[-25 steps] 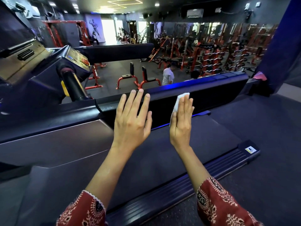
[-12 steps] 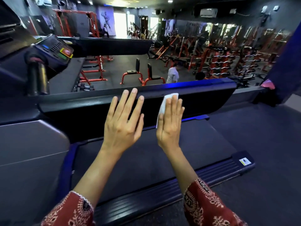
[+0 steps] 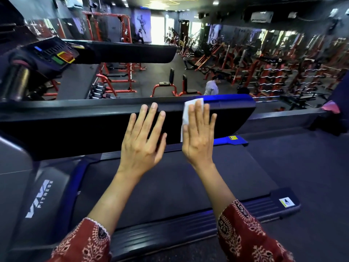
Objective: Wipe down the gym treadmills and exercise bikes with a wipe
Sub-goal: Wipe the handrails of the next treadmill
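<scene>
White wipe [image 3: 186, 118] pressed under right hand [image 3: 198, 137] fingers [image 3: 198, 112] on treadmill rail [image 3: 94, 114]

1. White wipe [image 3: 186, 118], centre-right of frame: spread flat against the black rail [image 3: 75, 129], pinned under the right hand [image 3: 198, 137], top edge peeking past the fingertips.
2. Treadmill [image 3: 264, 207]: dark belt [image 3: 170, 186] fills lower centre, blue-lit trim along the rail's right end.

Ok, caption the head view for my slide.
Right hand presses a white wipe on the treadmill rail, left hand flat alongside.
</scene>
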Demonstrator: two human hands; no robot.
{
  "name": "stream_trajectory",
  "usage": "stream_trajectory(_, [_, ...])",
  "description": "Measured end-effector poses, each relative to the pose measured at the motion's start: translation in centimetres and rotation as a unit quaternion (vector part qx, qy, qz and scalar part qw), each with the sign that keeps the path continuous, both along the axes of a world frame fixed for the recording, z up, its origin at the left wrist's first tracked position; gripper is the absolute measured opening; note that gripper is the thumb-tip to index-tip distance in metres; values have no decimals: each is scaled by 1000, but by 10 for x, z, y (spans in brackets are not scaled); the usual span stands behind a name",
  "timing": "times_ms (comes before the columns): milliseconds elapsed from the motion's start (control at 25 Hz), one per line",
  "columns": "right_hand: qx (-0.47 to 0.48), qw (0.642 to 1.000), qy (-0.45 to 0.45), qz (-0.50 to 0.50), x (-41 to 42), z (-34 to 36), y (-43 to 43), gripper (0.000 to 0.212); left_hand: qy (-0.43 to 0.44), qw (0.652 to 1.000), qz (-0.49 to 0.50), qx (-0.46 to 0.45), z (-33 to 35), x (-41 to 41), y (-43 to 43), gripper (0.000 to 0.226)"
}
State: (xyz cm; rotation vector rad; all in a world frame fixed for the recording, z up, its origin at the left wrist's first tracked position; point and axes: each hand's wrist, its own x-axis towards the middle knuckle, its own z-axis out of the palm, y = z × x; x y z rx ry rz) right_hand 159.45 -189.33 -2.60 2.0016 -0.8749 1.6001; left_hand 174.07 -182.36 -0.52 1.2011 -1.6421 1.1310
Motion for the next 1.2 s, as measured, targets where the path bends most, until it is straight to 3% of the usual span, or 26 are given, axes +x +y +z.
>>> stream_trajectory(160, [-16, 999, 42, 8, -27, -14, -8, 57, 11, 1000, 4, 11, 0, -24, -5, 47])
stream_trajectory(280, [30, 999, -7, 10, -38, -18, -10, 55, 17, 1000, 4, 19, -1, -38, -8, 47])
stream_trajectory(400, [-13, 999, 51, 0, -52, -26, -17, 56, 8, 1000, -1, 25, -1, -51, -13, 48])
stream_trajectory(520, [33, 999, -41, -10, -64, -13, -24, 55, 3, 1000, -2, 22, 1, -61, -18, 48])
stream_trajectory(640, [-24, 999, 34, -4, -71, -12, -30, 56, 7, 1000, -8, 27, 3, -67, -24, 51])
stream_trajectory(800, [54, 996, -77, -10, -83, -8, -36, 56, 7, 1000, -8, 25, 4, -78, -31, 50])
stream_trajectory(920, [17, 999, -27, 0, -87, -26, -36, 55, 8, 1000, -9, 23, 6, -83, -36, 51])
stream_trajectory(1040, [88, 990, -109, 14, -91, -25, -37, 55, 12, 1000, -9, 20, 6, -91, -41, 49])
stream_trajectory(1160, [45, 996, -77, 10, -97, -18, -42, 55, 4, 1000, -11, 18, 8, -95, -45, 49])
stream_trajectory(1200, [51, 993, -105, 12, -98, -10, -44, 54, 5, 1000, -9, 16, 9, -96, -46, 49])
